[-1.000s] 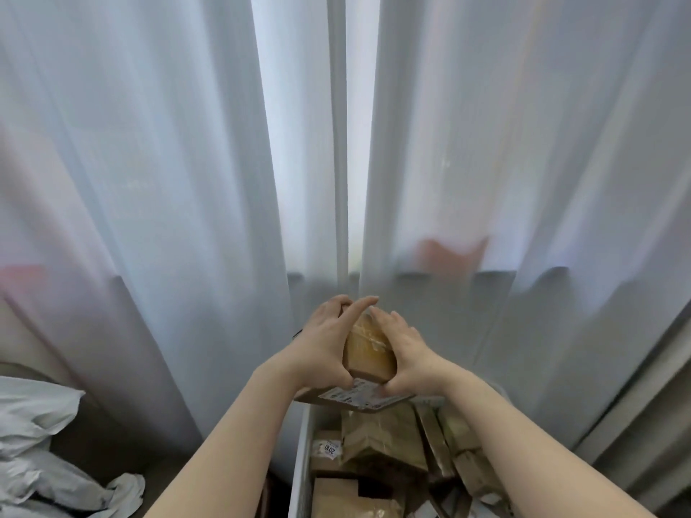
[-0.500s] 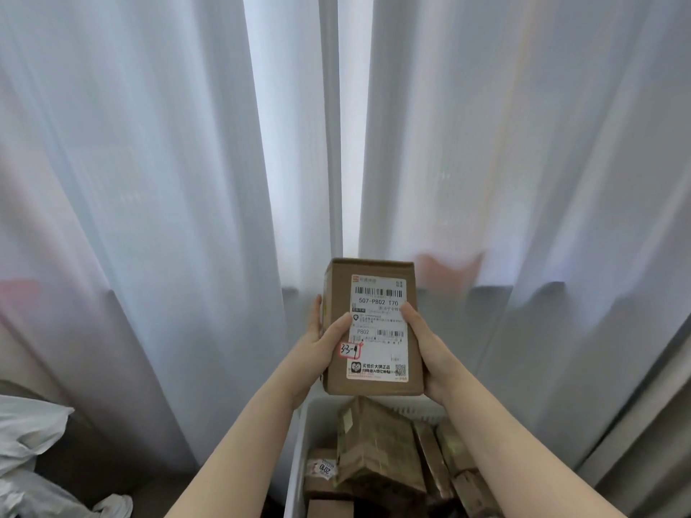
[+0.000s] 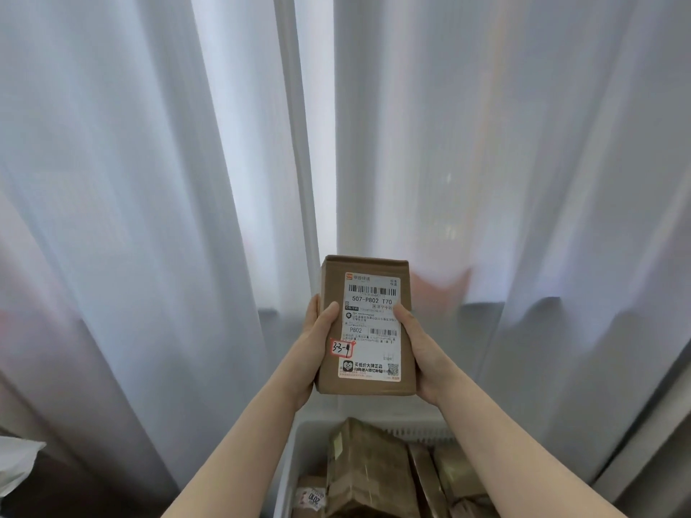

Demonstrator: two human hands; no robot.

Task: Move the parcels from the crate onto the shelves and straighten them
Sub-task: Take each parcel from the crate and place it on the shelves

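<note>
A small brown cardboard parcel (image 3: 368, 325) with a white shipping label and a red-edged sticker is held upright in front of me, label facing me. My left hand (image 3: 314, 342) grips its left edge, thumb on the front. My right hand (image 3: 418, 349) holds its right edge and lower corner. Below, a white crate (image 3: 303, 439) holds several more brown parcels (image 3: 368, 472). No shelves are in view.
Sheer white curtains (image 3: 187, 218) hang close behind the crate and fill most of the view, with a bright gap at the centre. A white plastic bag (image 3: 15, 465) lies at the lower left edge.
One second ago both hands were turning the parcel low over the crate. It has since been raised and turned label towards me, and it has stayed almost still over the last half second.
</note>
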